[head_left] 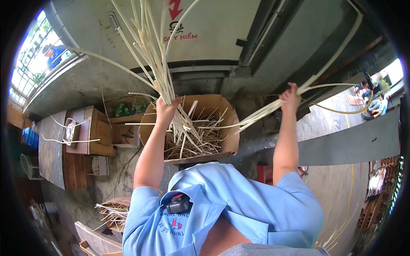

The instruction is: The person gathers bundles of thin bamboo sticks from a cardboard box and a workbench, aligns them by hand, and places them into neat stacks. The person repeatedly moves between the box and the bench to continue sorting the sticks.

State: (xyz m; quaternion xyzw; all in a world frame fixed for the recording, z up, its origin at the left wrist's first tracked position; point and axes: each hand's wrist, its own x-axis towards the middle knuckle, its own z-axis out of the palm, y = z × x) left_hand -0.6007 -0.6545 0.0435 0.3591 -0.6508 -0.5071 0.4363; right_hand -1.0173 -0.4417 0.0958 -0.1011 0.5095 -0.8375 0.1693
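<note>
My left hand (168,110) is closed round a thick bundle of pale rattan canes (156,64). Its long ends fan upward, and its lower ends reach down into a cardboard box (231,123). Many short cane pieces (198,141) lie jumbled inside that box. Out to the right, my right hand (291,99) grips a thinner bunch of rattan canes (260,115). One end of this bunch points toward the box; the other bends up and away to the right. Both arms are stretched forward, wide apart.
Behind the box stands a grey metal cabinet (218,47) with a red warning mark. A wooden table (53,145) to the left bears a small basket (69,131) and loose canes. More cane pieces (114,213) fill a box at lower left. People (378,104) sit far right; another person (54,55) is outside a barred window.
</note>
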